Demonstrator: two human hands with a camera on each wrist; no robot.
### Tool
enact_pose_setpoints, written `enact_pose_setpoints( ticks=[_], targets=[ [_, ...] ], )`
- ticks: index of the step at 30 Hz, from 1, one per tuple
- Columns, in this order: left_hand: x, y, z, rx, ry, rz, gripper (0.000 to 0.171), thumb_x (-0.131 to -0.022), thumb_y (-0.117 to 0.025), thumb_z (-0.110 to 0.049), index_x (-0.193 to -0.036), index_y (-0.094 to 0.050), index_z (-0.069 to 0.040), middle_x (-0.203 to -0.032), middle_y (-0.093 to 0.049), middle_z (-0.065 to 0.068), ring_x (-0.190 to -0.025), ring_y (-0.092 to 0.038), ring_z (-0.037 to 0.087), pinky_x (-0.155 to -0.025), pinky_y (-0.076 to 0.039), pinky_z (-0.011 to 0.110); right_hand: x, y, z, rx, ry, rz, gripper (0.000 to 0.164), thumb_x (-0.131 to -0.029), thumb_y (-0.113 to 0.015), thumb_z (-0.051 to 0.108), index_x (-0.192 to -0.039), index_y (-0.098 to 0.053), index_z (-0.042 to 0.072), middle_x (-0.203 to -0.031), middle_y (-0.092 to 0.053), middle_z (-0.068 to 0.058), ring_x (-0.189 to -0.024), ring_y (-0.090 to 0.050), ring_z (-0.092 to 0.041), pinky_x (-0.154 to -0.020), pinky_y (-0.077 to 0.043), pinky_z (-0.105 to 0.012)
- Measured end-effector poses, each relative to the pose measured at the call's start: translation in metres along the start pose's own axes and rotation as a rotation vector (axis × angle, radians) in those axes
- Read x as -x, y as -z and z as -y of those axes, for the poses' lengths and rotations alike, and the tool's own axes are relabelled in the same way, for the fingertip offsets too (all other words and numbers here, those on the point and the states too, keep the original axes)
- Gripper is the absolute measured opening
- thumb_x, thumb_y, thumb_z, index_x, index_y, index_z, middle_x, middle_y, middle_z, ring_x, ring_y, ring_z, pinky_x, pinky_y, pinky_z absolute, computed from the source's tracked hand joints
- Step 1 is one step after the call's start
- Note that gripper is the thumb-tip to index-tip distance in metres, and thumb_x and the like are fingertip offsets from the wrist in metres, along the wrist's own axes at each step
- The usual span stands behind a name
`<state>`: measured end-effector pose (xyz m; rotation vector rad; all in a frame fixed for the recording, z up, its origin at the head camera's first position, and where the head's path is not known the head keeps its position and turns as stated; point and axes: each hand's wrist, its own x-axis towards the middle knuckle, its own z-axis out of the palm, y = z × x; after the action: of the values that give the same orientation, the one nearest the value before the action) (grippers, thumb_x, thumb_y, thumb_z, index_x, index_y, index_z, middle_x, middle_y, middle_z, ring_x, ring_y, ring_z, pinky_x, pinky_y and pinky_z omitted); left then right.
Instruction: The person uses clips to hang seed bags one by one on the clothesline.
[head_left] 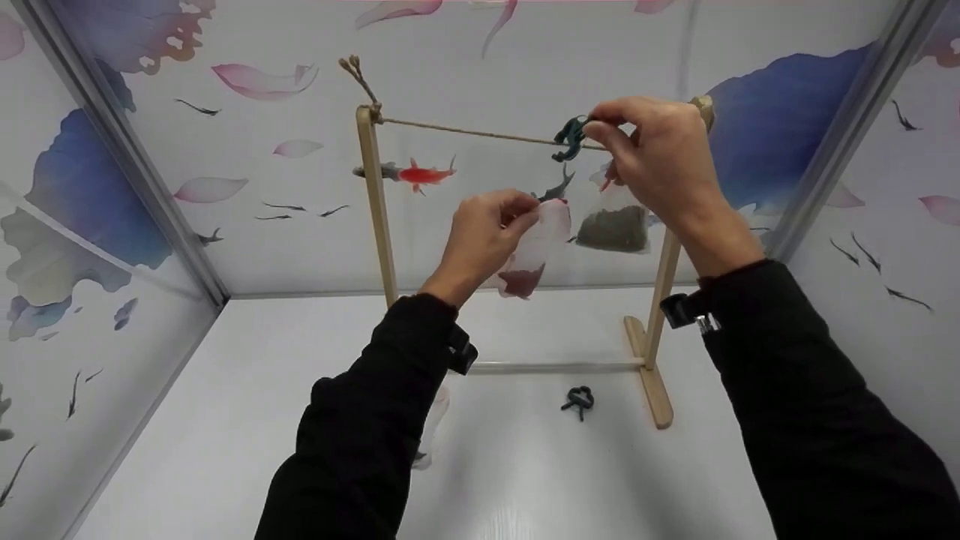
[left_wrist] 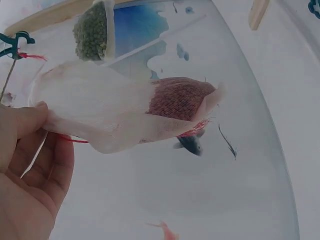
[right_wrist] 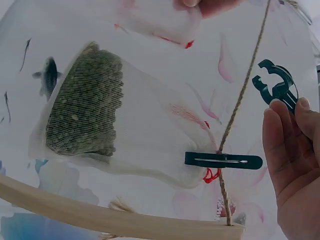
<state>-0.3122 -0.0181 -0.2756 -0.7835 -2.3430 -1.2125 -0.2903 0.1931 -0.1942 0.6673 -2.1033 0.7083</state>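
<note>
Head view: from my remote station I see two hands raised at a wooden frame (head_left: 379, 217), a twine rope (head_left: 465, 130) strung across its top.
Left hand (head_left: 484, 232): pinching the mouth end of a white mesh bag (left_wrist: 102, 105); dark red contents (left_wrist: 180, 98) sit at the other end.
Right hand (head_left: 664, 150): thumb and fingers pinching a dark green spring clip (right_wrist: 284, 92); right wrist view puts its parted jaws beside the rope, not on it.
Mesh bag, risk: I judge it could slip and drop, since fingertips hold one end while the weight lies at the other.
Spring clip, risk: could bite twine alone, I think, because the mesh is apart from the rope and lower.
Rope, risk: a tug could shake the green-filled bag (head_left: 611, 225), held up by one fastened clip (right_wrist: 200, 160).
Mesh bag, position: right of the left hand's fingertips, below and left of the right hand.
Green-filled bag, position: below the right hand, right of the mesh bag.
White table (head_left: 510, 480): loose clip (head_left: 579, 399) left of the right foot; another bag (head_left: 433, 427) partly behind the left sleeve, contents unclear to me.
</note>
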Motion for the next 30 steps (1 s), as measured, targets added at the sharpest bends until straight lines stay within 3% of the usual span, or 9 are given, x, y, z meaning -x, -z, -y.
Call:
enact_pose_setpoints(
  ticks=[4, 10, 19, 30],
  targets=[
    [-0.005, 0.000, 0.001, 0.011, 0.019, -0.027, 0.018, -0.099, -0.068, -0.014, -0.112, -0.076, -0.004, -0.103, -0.076, 0.006, -0.090, -0.068, 0.014, -0.079, -0.053, 0.024, -0.003, -0.003, 0.000, 0.052, -0.041, 0.055, 0.028, -0.102, -0.063, 0.025, -0.113, -0.075, 0.002, -0.104, -0.075, -0.008, -0.055, -0.062, -0.001, -0.055, -0.044, -0.007],
    [-0.009, 0.004, 0.001, 0.034, 0.035, -0.043, 0.018, -0.099, -0.068, -0.014, -0.112, -0.076, -0.005, -0.104, -0.075, 0.005, -0.094, -0.069, 0.014, -0.084, -0.053, 0.024, -0.006, -0.004, 0.002, 0.098, 0.028, 0.014, 0.030, -0.102, -0.062, 0.025, -0.112, -0.074, -0.001, -0.104, -0.074, -0.011, -0.061, -0.069, -0.019, -0.061, -0.041, -0.005],
    [-0.019, 0.009, -0.004, 0.015, 0.028, -0.098, 0.018, -0.099, -0.068, -0.014, -0.112, -0.077, -0.007, -0.104, -0.076, 0.004, -0.090, -0.070, 0.015, -0.078, -0.052, 0.025, -0.007, -0.014, 0.003, 0.115, 0.091, 0.167, 0.022, -0.101, -0.064, 0.018, -0.110, -0.074, 0.000, -0.101, -0.073, -0.012, -0.058, -0.068, -0.022, -0.066, -0.057, -0.038],
    [-0.022, 0.001, -0.008, 0.092, -0.009, -0.155, 0.016, -0.100, -0.067, -0.012, -0.110, -0.077, -0.006, -0.104, -0.076, 0.003, -0.087, -0.070, 0.012, -0.077, -0.052, 0.024, -0.003, -0.022, 0.004, 0.174, 0.148, 0.218, 0.021, -0.099, -0.066, 0.010, -0.113, -0.071, -0.005, -0.099, -0.070, -0.018, -0.082, -0.068, -0.035, -0.073, -0.056, -0.048]
  ],
)
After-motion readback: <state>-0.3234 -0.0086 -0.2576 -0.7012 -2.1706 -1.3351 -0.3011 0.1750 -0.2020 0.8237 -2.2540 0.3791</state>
